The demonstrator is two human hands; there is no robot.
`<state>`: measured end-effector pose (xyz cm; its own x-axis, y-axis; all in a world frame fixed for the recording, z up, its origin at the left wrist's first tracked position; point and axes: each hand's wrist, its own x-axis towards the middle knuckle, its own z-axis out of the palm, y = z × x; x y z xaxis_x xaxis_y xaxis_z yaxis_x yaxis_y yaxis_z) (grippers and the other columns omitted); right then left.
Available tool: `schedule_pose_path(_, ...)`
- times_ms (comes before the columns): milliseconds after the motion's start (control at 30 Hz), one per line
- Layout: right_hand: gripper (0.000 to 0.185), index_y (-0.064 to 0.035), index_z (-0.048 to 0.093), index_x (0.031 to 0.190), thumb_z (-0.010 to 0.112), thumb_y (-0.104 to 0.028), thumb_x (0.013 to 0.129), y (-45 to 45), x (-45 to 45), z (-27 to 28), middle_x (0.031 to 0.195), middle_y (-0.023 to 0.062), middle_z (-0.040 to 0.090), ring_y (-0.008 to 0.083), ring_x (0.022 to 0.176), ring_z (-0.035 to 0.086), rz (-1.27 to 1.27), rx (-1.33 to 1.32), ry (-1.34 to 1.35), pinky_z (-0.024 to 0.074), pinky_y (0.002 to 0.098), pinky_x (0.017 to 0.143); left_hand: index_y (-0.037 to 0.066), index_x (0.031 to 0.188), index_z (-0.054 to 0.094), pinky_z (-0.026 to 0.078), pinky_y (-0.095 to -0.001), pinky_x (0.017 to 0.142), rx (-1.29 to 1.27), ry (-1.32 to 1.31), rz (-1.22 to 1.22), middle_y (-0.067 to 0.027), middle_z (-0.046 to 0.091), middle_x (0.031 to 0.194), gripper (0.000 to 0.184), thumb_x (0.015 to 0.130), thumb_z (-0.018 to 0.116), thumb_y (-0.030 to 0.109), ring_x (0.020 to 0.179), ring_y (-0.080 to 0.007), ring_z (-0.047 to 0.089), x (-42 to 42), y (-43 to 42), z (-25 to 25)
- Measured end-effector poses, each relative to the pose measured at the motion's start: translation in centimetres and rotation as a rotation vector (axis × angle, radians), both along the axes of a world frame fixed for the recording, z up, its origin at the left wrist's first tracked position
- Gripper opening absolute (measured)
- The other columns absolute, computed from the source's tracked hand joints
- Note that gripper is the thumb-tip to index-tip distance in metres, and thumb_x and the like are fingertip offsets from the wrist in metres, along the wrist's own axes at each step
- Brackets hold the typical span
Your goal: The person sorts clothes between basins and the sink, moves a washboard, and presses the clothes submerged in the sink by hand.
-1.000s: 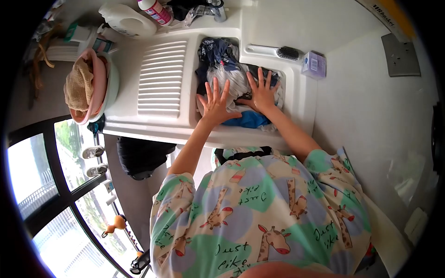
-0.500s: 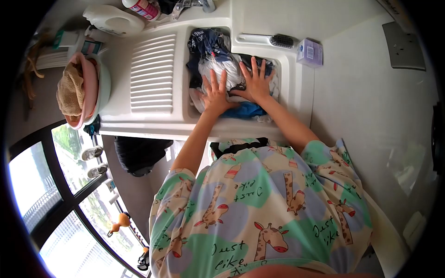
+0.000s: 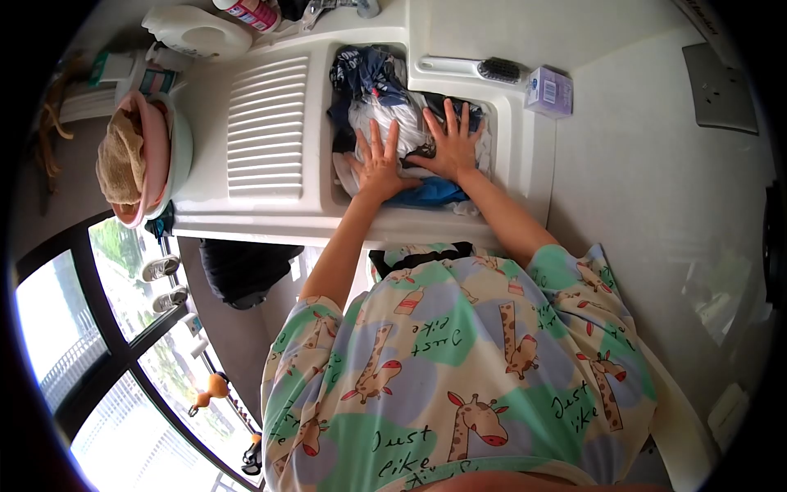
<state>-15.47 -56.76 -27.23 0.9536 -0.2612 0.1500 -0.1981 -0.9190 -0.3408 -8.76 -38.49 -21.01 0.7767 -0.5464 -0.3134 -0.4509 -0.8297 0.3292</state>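
Note:
A pile of clothes (image 3: 369,75) in dark blue, white, black and bright blue fills the basin of a white laundry sink (image 3: 508,176). My left hand (image 3: 379,170) lies spread on the white and bright blue cloth near the basin's front. Beside it, my right hand (image 3: 451,148) rests with fingers apart on the black and white garments. Both palms face down on the cloth, and neither hand grips anything. A ribbed washboard (image 3: 266,127) is moulded into the sink top left of the basin.
Behind the basin lies a scrubbing brush (image 3: 471,69), with a purple box (image 3: 549,92) at the back right corner. Stacked basins (image 3: 154,164) holding a brown towel (image 3: 121,160) stand at the left. A white jug (image 3: 197,33) sits at the back left, near a tap (image 3: 332,10).
Both hands stay spread on the clothes in nearly the same place. The view has shifted very slightly.

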Motion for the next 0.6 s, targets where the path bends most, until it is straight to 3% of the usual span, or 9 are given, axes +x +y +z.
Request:
schedule_pose_path(167,0.113,-0.0361,0.035,0.16,0.069,-0.087,0.064,-0.1,0.0,-0.5,0.172,0.013,0.008,0.0519,0.155,0.004,0.005,0.007,-0.058,0.0082,0.0872,0.106,0.034,0.166,0.007,0.017,-0.0812,0.112,-0.019,-0.031,-0.006,-0.019,-0.001,0.172,0.147,0.051,0.096,0.054,0.155,-0.0526,0.002,0.0,-0.1,-0.3)
schedule_pose_path(267,0.112,-0.0364,0.036,0.159,0.07,-0.086,0.064,0.0,0.0,-0.3,0.172,0.0128,0.011,0.0517,0.152,0.013,0.001,-0.018,-0.106,0.0135,0.0878,0.103,0.032,0.166,0.012,0.022,-0.0739,0.116,-0.124,-0.051,-0.012,-0.0213,0.002,0.172,0.139,0.056,0.096,0.045,0.154,-0.0552,0.004,0.1,0.4,-1.0)
schedule_pose_path(367,0.112,-0.0348,0.043,0.155,0.074,-0.084,0.059,0.0,0.3,0.3,0.163,0.014,0.031,0.0489,0.139,0.039,-0.032,-0.069,-0.106,0.0353,0.079,0.098,0.031,0.165,0.018,0.033,-0.0625,0.116,-0.241,-0.061,-0.028,-0.0239,0.01,0.17,0.122,0.067,0.09,0.028,0.151,-0.0567,0.015,0.3,1.0,-2.3)
schedule_pose_path(467,0.101,-0.0326,0.052,0.148,0.085,-0.07,0.06,-1.3,1.2,0.0,0.145,0.0102,0.047,0.0417,0.119,0.054,0.026,0.029,-0.303,0.0509,0.0576,0.091,0.03,0.163,0.024,0.047,-0.0545,0.107,-0.271,-0.077,-0.062,-0.0242,0.025,0.165,0.104,0.078,0.079,0.01,0.143,-0.0538,0.034,0.8,1.4,-2.7)
schedule_pose_path(500,0.089,-0.0308,0.059,0.14,0.087,-0.062,0.062,-1.8,1.2,0.7,0.13,0.0095,0.054,0.0365,0.107,0.06,0.027,-0.028,-0.331,0.0556,0.0458,0.085,0.03,0.162,0.027,0.051,-0.0527,0.102,-0.261,-0.073,-0.066,-0.0238,0.032,0.162,0.098,0.08,0.075,0.006,0.138,-0.0517,0.043,0.9,1.5,-2.2)
schedule_pose_path(600,0.081,-0.0294,0.062,0.134,0.088,-0.056,0.062,-2.6,1.7,1.6,0.119,0.01,0.057,0.033,0.101,0.062,0.077,0.094,-0.29,0.0575,0.0448,0.073,0.029,0.158,0.037,0.057,-0.0515,0.092,-0.271,-0.052,-0.073,-0.0216,0.048,0.153,0.084,0.084,0.066,0.0,0.12,-0.0469,0.061,1.3,2.0,-1.7)
